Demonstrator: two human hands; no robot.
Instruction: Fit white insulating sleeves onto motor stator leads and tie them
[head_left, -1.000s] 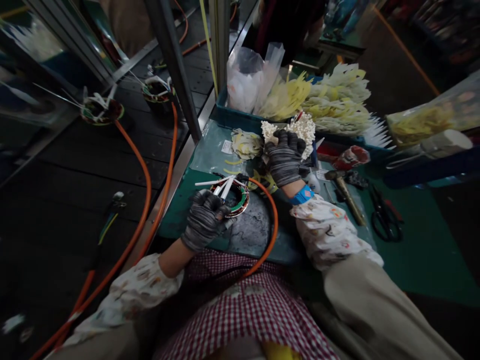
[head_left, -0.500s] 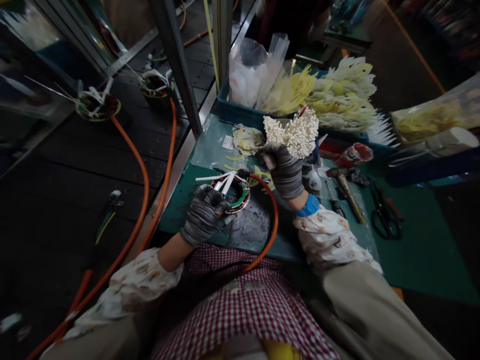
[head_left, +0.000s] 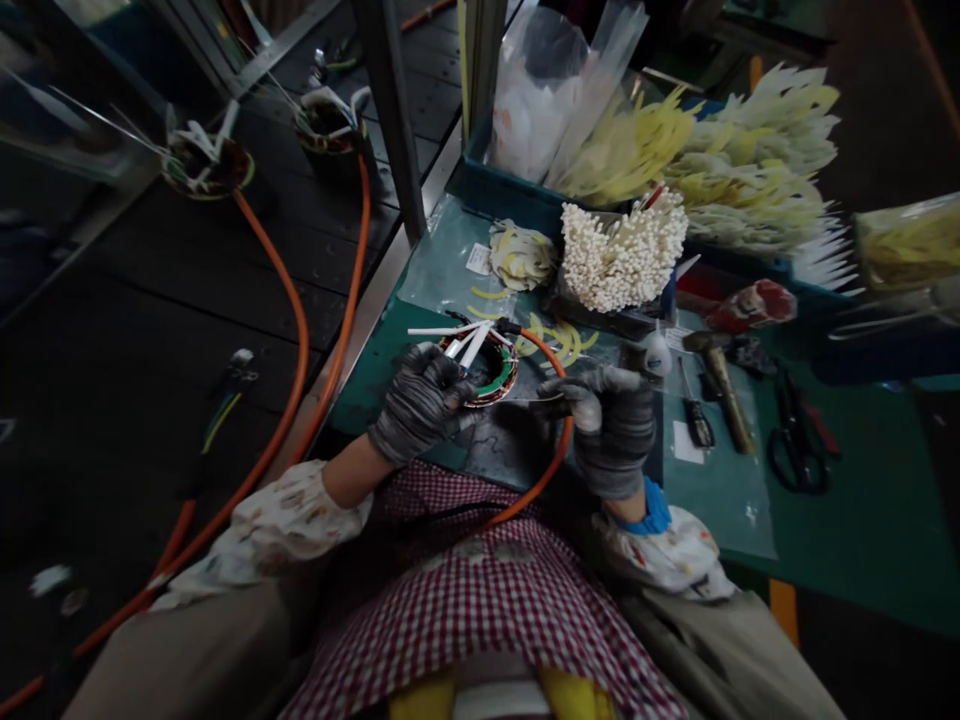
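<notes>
Right hand (head_left: 611, 430), in a grey knit glove, has come back from the bundle of white-tipped sticks (head_left: 622, 255) at the far side of the green bench mat (head_left: 862, 510) — a second ago it was up against that bundle, and now it sits near, close to the body, just right of the round wound motor coil with its green and red ring (head_left: 484, 368). Its fingers are curled narrow, thumb against forefinger, pinching something small and pale; what exactly is too small to tell. I judge that a piece was fetched from the bundle and brought down toward the coil.

Left hand (head_left: 421, 400), gloved the same, has hardly shifted — it stays closed on the near-left rim of the coil, holding it down on the mat, with short white sleeves (head_left: 457, 340) sticking out of the ring just beyond its fingers. An orange cable (head_left: 559, 440) loops from the coil around to the near side, passing between the two hands.

Farther right on the mat lie a brass-headed hammer (head_left: 720, 375) and black scissors (head_left: 799, 440), well apart from both hands.
</notes>
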